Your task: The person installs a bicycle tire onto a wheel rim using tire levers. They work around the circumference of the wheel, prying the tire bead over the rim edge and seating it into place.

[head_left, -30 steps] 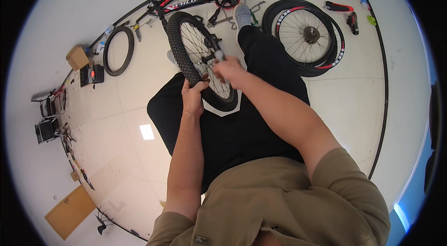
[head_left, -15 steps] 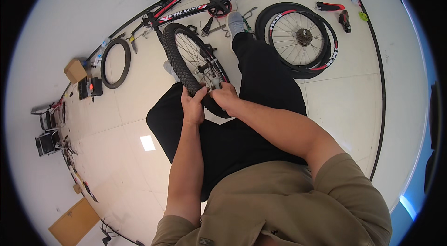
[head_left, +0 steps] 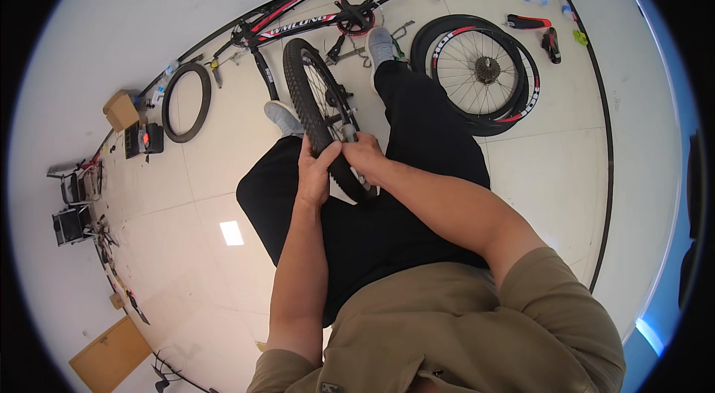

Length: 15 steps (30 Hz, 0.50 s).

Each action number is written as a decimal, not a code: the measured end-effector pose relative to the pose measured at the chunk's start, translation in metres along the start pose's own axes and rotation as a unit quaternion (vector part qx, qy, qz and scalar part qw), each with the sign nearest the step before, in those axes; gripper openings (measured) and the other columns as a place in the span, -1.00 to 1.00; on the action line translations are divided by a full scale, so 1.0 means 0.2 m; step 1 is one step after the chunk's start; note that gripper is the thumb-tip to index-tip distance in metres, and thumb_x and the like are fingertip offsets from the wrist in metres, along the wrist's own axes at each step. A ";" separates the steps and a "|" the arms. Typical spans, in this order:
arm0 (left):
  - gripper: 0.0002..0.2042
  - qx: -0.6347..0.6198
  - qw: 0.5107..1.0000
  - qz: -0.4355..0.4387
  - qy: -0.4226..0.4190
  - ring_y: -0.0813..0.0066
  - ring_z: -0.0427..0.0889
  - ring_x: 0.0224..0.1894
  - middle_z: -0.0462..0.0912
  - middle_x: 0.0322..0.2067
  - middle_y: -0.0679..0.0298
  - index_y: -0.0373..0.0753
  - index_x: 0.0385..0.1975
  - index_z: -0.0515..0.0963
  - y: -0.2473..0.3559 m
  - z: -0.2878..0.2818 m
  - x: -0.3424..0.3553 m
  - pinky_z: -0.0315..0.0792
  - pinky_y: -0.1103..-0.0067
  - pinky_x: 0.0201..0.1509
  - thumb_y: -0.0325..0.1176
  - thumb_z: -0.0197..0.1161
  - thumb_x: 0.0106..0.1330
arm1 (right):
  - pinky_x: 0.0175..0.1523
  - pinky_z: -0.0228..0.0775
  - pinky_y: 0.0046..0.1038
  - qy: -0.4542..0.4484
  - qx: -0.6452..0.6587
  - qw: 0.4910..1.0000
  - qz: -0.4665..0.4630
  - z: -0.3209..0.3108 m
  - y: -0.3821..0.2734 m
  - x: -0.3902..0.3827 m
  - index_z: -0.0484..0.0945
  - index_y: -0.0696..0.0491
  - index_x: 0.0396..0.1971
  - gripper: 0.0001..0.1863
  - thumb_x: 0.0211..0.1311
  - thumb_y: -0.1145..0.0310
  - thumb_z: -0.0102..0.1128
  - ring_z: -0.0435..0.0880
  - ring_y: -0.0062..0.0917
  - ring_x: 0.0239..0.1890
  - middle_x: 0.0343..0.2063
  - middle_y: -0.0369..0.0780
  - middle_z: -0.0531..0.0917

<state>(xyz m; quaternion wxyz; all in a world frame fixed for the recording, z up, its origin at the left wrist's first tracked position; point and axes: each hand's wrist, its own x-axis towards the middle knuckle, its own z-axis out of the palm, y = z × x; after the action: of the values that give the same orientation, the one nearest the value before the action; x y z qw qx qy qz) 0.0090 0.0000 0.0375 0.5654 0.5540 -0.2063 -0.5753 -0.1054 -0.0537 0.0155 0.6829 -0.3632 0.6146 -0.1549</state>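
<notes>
Bicycle wheel (head_left: 313, 114), round and spoked with knobbly black rubber tyre (head_left: 301, 84), is tilted, extending forward from the left hand (head_left: 316, 171). We find that hand clamped on the tyre, apparently to steady it; the right hand (head_left: 364, 156) curls opposite, but we cannot tell its grip.

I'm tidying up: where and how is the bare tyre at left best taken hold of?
Probably by the right-hand edge of the bare tyre, approached from the right: the ring's open middle leaves room to wrap its band, while the wall runs close behind the left edge.
</notes>
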 end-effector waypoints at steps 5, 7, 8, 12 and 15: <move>-0.70 0.056 0.994 -0.031 0.088 0.49 0.62 -0.27 0.65 -0.27 0.29 -0.30 -0.13 0.53 -0.04 0.06 0.04 0.54 0.54 -0.13 -0.49 0.41 0.15 | -0.18 0.47 -0.25 -0.012 -0.040 0.999 0.007 0.02 0.11 0.09 0.60 0.24 -0.08 -0.66 0.29 0.30 0.15 0.64 -0.39 -0.17 -0.23 -0.07 0.67; -0.78 0.063 0.991 -0.003 0.121 0.50 0.60 -0.36 0.63 -0.35 0.31 -0.30 -0.23 0.54 -0.03 0.09 0.02 0.50 0.56 -0.23 -0.52 0.34 0.12 | -0.21 0.47 -0.23 -0.030 -0.022 0.997 0.064 0.02 0.07 0.05 0.59 0.24 -0.07 -0.65 0.29 0.30 0.17 0.64 -0.38 -0.18 -0.23 -0.07 0.67; -0.81 0.059 0.990 0.008 0.128 0.51 0.58 -0.39 0.62 -0.38 0.31 -0.30 -0.27 0.53 -0.05 0.07 0.02 0.49 0.55 -0.27 -0.52 0.33 0.12 | -0.23 0.47 -0.22 -0.038 -0.004 0.992 0.116 0.02 0.03 0.01 0.58 0.24 -0.06 -0.65 0.28 0.30 0.18 0.64 -0.37 -0.19 -0.22 -0.06 0.66; -0.89 0.056 0.985 0.052 0.156 0.53 0.51 -0.53 0.55 -0.53 0.34 -0.28 -0.41 0.50 -0.13 0.05 0.05 0.41 0.55 -0.43 -0.55 0.30 0.11 | -0.30 0.44 -0.21 0.003 0.038 0.984 0.176 0.05 0.04 -0.03 0.55 0.23 -0.08 -0.67 0.27 0.32 0.22 0.62 -0.36 -0.26 -0.24 -0.07 0.64; -0.89 0.055 0.984 0.053 0.161 0.53 0.51 -0.54 0.55 -0.54 0.35 -0.29 -0.42 0.50 -0.15 0.07 0.07 0.40 0.55 -0.44 -0.57 0.29 0.09 | -0.30 0.44 -0.23 -0.055 0.103 0.978 0.173 0.02 0.13 0.07 0.54 0.22 -0.13 -0.71 0.26 0.34 0.23 0.60 -0.38 -0.29 -0.27 -0.10 0.62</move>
<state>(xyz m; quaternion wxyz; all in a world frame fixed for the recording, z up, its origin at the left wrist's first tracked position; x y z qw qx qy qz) -0.0118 -0.0101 0.0106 0.5895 0.6581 -0.1728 -0.4353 -0.1046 -0.0432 -0.0131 0.7661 -0.1870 0.6102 -0.0760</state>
